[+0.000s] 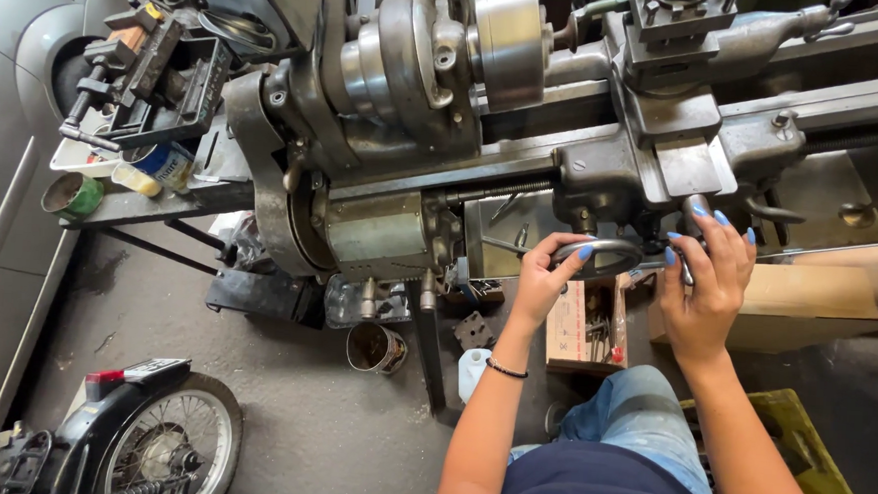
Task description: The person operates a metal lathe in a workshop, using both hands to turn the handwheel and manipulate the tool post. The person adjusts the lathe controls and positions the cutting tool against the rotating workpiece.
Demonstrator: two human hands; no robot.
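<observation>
Below the lathe (487,99), both hands grip a round, worn-steel handwheel (599,253).

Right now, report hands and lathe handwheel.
Left hand gripping the round grey metal handwheel on the lathe carriage. Right hand on the handwheel's right side, fingers curled over its handle. Nothing blocking the wheel.

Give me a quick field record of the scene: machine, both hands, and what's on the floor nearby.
machine: metal lathe, chuck with no workpiece visible
left hand: fingers gripping the rim of the carriage handwheel
right hand: fingers closed on a lever on the apron, right of the handwheel
below handwheel: open cardboard box of small parts
floor: rusty tin can, yellow crate, motorcycle rear wheel
left bench: green cup
</observation>
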